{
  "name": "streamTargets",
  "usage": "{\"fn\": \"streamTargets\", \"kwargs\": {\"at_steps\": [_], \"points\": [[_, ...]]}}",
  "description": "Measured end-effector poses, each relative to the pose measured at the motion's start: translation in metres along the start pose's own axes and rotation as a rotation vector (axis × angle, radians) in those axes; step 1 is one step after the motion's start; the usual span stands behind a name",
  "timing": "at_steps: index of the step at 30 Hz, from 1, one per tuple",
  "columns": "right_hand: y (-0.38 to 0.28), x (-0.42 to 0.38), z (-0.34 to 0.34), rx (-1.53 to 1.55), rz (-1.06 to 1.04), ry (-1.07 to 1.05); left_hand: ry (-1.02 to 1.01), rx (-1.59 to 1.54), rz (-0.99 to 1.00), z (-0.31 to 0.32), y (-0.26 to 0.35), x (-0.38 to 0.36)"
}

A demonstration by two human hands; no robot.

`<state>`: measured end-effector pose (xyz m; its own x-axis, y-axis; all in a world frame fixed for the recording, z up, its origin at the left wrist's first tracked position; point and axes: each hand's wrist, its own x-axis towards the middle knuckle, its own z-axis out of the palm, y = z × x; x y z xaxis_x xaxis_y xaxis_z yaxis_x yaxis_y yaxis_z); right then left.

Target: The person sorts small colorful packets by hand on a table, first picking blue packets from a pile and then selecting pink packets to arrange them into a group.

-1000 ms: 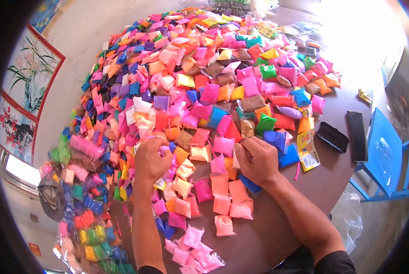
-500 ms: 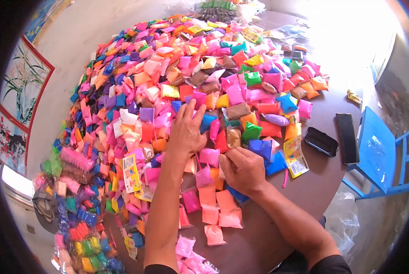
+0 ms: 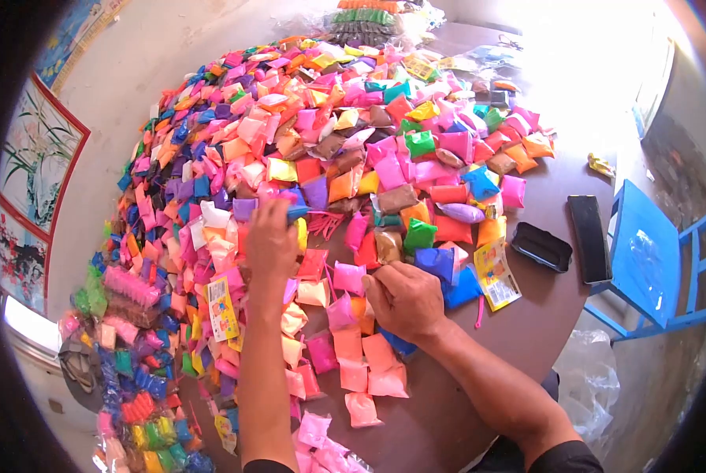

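A large heap of small colourful packets (image 3: 388, 169) covers much of the brown table. My left hand (image 3: 272, 240) is over the middle of the heap, its fingers closed on a blue packet (image 3: 296, 213) that sticks out to the right. Beside it lie some thin pink sticks (image 3: 325, 225). My right hand (image 3: 406, 303) is curled into a fist at the near side of the heap; what its fingers hold, if anything, is hidden. Salmon packets (image 3: 380, 352) lie just left of and below it, and a blue packet (image 3: 435, 262) lies above it.
An empty black tray (image 3: 542, 247) and a long black object (image 3: 589, 239) lie at the right, near a blue chair (image 3: 644, 252). A yellow printed card (image 3: 496, 274) lies by the heap, another (image 3: 221, 309) on it. Bagged packets (image 3: 156, 430) are at lower left.
My left hand has drawn back leftward from the heap and now grips a blue packet. Thin pink sticks show where it was. My right hand stays curled; the whole view has shifted slightly.
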<state>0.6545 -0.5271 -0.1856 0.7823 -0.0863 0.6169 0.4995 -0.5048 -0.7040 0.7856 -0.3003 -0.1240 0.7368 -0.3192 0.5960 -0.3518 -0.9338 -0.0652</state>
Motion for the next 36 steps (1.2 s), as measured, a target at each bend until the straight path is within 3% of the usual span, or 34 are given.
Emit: {"fn": "streamTargets", "kwargs": {"at_steps": [3, 7, 13, 16, 19, 21, 27, 30, 36], "points": [[-0.002, 0.000, -0.001, -0.002, 0.000, 0.007, -0.075, 0.063, -0.118, -0.016, -0.030, -0.024], [-0.002, 0.000, 0.001, 0.015, 0.005, 0.030, -0.232, -0.053, -0.218, -0.051, -0.024, -0.037], [-0.002, 0.000, 0.001, 0.009, 0.011, 0.016, -0.253, -0.033, -0.141, -0.063, -0.018, -0.046], [-0.002, 0.000, 0.002, 0.007, 0.019, 0.013, -0.128, 0.169, -0.021, -0.061, 0.008, -0.035], [-0.003, 0.001, 0.001, 0.011, 0.017, 0.018, -0.072, -0.110, -0.037, -0.037, 0.054, 0.006], [-0.002, 0.001, 0.001, 0.011, 0.015, 0.030, -0.173, -0.362, -0.110, -0.018, 0.098, 0.038], [-0.001, 0.000, 0.001, 0.003, 0.011, 0.038, -0.141, -0.270, -0.056, 0.075, 0.134, 0.081], [0.000, 0.000, 0.002, 0.012, 0.027, 0.046, -0.303, -0.564, -0.139, 0.076, 0.117, 0.089], [-0.002, 0.001, -0.001, 0.027, 0.018, 0.050, -0.299, -1.234, -0.457, 0.004, 0.087, 0.040]]}}
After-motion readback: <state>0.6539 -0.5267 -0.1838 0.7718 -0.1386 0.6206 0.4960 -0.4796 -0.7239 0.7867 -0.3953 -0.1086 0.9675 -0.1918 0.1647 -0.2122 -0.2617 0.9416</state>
